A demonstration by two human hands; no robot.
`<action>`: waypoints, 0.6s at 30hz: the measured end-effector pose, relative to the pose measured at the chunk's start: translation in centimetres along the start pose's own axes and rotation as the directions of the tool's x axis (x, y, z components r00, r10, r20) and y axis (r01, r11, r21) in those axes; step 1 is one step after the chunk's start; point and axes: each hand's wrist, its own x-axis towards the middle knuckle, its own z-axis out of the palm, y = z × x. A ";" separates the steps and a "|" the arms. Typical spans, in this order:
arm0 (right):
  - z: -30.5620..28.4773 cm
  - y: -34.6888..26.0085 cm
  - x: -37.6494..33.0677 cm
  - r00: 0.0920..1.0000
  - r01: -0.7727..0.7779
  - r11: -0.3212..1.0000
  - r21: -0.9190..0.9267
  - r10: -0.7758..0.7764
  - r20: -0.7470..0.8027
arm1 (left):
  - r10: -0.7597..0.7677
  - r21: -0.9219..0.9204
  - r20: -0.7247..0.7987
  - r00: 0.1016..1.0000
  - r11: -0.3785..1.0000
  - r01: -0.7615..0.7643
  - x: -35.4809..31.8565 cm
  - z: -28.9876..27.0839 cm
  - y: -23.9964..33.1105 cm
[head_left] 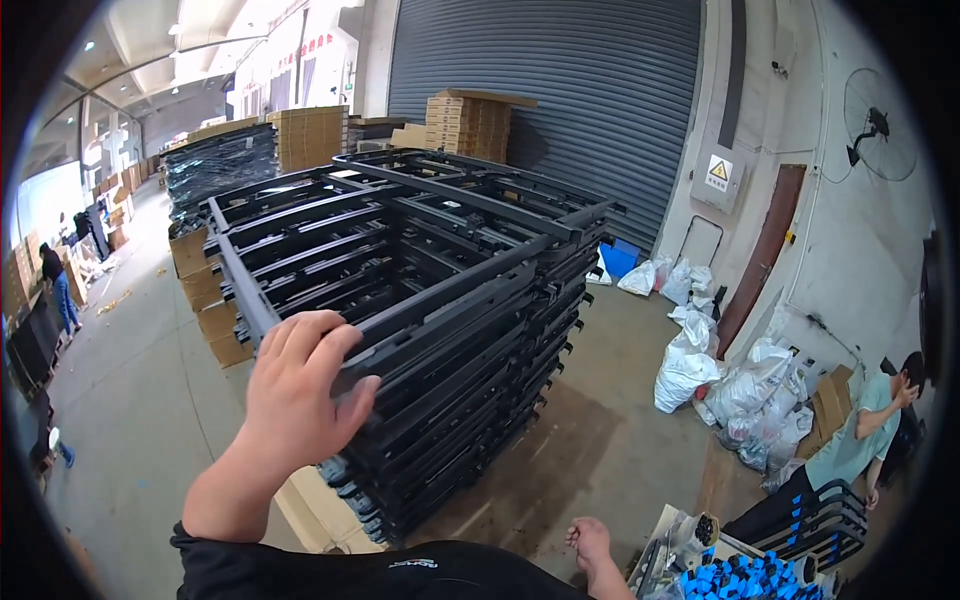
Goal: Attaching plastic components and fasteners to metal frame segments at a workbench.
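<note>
A tall stack of black frames [470,370] stands on the floor [610,370], and its top frame [450,290] lies level across it at about the height of the person's reach. The left hand [305,390] is at the near corner of that frame, palm down, fingers bent over the corner and thumb set apart on the outer side. It looks to rest there rather than clamp, though how firmly it presses I cannot tell. The right hand [590,540] hangs well apart from it, clear of the stack, its fingers loosely curled; whether it holds anything is not plain. It is nearest to a surface [662,522] by the lower edge of the view, heaped with blue and black pieces [740,578].

Each frame looks like coated metal: stiff, hardly fragile, and probably heavy enough to want both hands. Its breadth would make it awkward more than delicate, and the smooth finish may be a little slippery. The thick outer rails, at the left edge and along the near edge, seem the best hold; the thinner inner bars [320,218] look less suited to taking weight. Small tabs [565,348] stick out down the stack's right side (a likely place to snag a sleeve), so fingers there should keep clear of them.
</note>
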 end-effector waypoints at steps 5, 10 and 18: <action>2.2 -7.2 11.3 0.998 0.050 0.996 0.068 -0.051 0.025 | -0.234 0.328 0.196 0.952 0.931 0.161 0.8 3.4 0.2; 6.0 -15.8 23.4 0.993 0.060 0.941 0.334 -0.091 0.078 | -0.274 0.477 0.115 0.955 0.859 0.189 2.2 5.4 1.5; 20.5 -48.0 33.1 0.636 0.601 0.596 0.532 -0.760 0.135 | -0.391 0.585 0.035 0.920 0.754 0.298 2.1 7.1 2.2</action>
